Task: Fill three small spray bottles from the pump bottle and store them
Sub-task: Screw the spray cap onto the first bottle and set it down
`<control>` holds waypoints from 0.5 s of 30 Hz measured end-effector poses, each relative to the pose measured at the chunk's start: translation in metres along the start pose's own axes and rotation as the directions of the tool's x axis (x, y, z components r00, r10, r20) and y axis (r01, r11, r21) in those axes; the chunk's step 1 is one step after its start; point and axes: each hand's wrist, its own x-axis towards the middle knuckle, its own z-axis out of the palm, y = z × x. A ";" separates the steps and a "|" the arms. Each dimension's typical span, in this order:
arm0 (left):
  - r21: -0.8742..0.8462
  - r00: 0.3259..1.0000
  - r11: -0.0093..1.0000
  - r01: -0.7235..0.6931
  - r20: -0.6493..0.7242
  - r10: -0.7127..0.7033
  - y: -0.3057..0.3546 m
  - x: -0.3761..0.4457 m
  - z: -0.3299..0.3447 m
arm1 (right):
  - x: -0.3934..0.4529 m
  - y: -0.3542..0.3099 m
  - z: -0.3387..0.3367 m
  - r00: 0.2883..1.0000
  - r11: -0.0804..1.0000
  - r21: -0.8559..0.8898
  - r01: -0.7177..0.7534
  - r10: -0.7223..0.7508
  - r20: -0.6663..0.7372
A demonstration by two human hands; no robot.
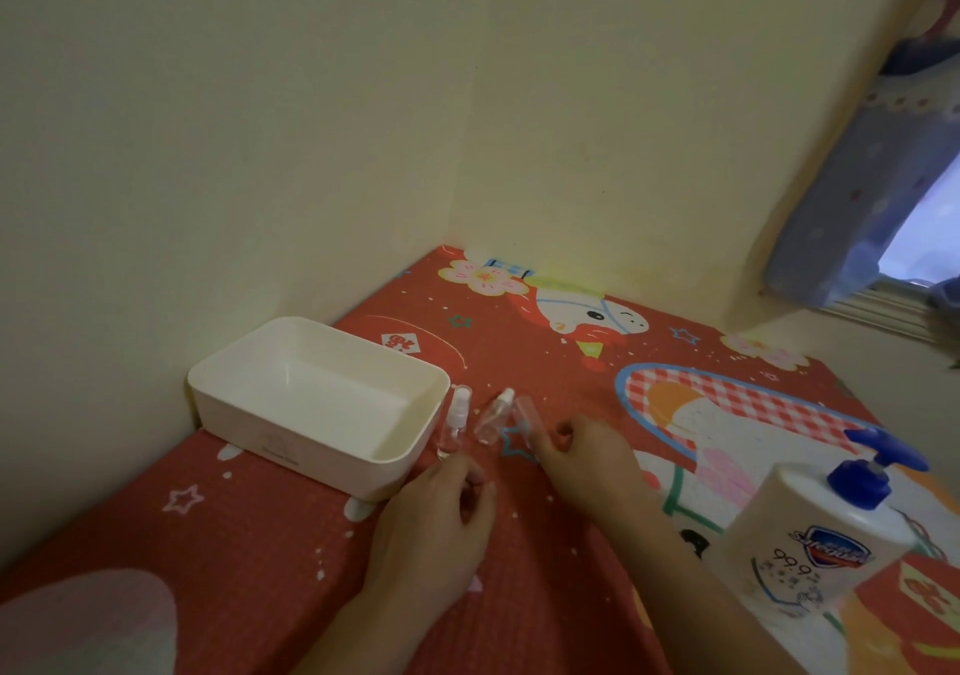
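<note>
Three small clear spray bottles lie side by side on the red cloth just right of the white box: the left spray bottle (455, 420), the middle spray bottle (493, 416) and the right spray bottle (524, 414). My right hand (584, 453) has its fingers curled against the lower end of the right bottle; whether it pinches it is unclear. My left hand (441, 516) rests loosely curled just below the left bottle, with nothing visible in it. The white pump bottle (810, 534) with a blue pump head stands at the right, beyond my right forearm.
An empty white rectangular box (322, 445) sits at the left against the wall. The table, under a red cartoon-print cloth (260, 544), fits into a wall corner. A blue curtain (857, 196) and window are at the upper right.
</note>
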 end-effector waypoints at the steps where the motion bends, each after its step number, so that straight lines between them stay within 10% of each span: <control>1: -0.016 1.000 1.000 0.002 0.009 -0.002 0.001 0.000 0.000 | -0.003 0.001 0.005 1.000 1.000 -0.024 -0.009 0.009 0.004; 15: 0.114 0.948 0.957 -0.266 -0.148 0.281 0.009 0.001 -0.003 | -0.045 0.007 -0.008 0.979 0.988 0.135 0.068 -0.040 -0.198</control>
